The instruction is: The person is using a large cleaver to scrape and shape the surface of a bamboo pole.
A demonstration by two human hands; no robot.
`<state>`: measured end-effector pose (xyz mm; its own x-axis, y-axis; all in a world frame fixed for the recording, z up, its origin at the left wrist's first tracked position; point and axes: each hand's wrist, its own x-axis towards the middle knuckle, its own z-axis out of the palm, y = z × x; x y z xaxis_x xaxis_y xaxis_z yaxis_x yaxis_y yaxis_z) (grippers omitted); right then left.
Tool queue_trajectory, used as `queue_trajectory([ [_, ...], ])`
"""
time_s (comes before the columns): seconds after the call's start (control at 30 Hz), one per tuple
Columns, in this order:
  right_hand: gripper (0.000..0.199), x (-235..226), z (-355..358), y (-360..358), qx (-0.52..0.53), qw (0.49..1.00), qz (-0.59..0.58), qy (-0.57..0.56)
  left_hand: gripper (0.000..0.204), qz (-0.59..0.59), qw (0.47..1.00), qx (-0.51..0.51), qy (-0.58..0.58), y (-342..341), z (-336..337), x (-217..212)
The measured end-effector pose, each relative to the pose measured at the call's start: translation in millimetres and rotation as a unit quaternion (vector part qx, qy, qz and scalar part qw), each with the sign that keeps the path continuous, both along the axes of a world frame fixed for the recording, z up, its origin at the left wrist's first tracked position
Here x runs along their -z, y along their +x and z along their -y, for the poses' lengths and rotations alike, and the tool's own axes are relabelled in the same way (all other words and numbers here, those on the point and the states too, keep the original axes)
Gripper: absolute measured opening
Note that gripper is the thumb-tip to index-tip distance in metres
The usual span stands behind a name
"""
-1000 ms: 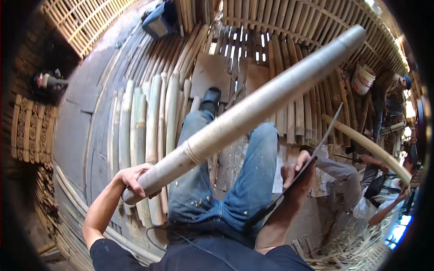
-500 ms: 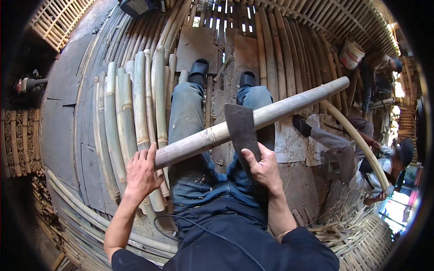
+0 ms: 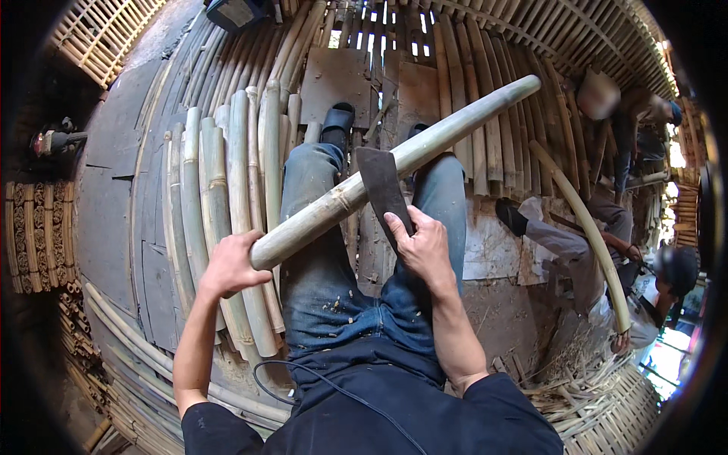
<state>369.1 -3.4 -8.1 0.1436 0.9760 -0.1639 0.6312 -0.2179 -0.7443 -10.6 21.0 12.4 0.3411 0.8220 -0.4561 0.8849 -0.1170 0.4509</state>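
Note:
A thick bamboo pole lies slantwise over my thighs, its near end low at the left and its far end up at the right. My left hand grips that near end, thumb on the lower side; some fingers are hidden. In my right hand is a broad dark machete, its blade lying across the pole just right of a node. My right thumb rests along the lower part of the blade, and the handle is hidden in my palm.
Several bamboo poles lie side by side at my left, and more at the far right. A co-worker sits at the right with a long bamboo pole. Shavings and woven bamboo are at the lower right.
The pole's far end has swung up and leftward, and its surface looks greener. The machete and my right hand have shifted left and slightly up with it. The co-worker's pole has also moved.

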Motion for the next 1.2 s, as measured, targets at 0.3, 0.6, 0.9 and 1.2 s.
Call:
queue_trajectory([
  [0.3, 0.037, 0.1, 9.3, -0.6, -0.038, 0.992, -0.114, -0.045, 0.07, 0.033, 0.996, -0.016, 0.076, 28.7, 25.9, -18.1],
  [0.6, 0.023, -63.4, 23.3, -1.5, 0.03, 0.985, -0.169, -0.021, 0.089, 0.161, 0.966, -0.072, 0.189, 17.0, 48.8, 64.2],
  [0.9, 0.022, 12.8, 8.0, 5.9, 0.097, 0.952, -0.289, -0.028, 0.083, -0.018, 0.958, -0.037, 0.284, 19.3, 35.6, 8.8],
  [1.2, 0.024, 28.0, 3.1, 5.6, 0.023, 0.979, -0.201, -0.038, 0.082, -0.052, 0.954, -0.049, 0.292, 23.6, 47.7, 14.0],
])
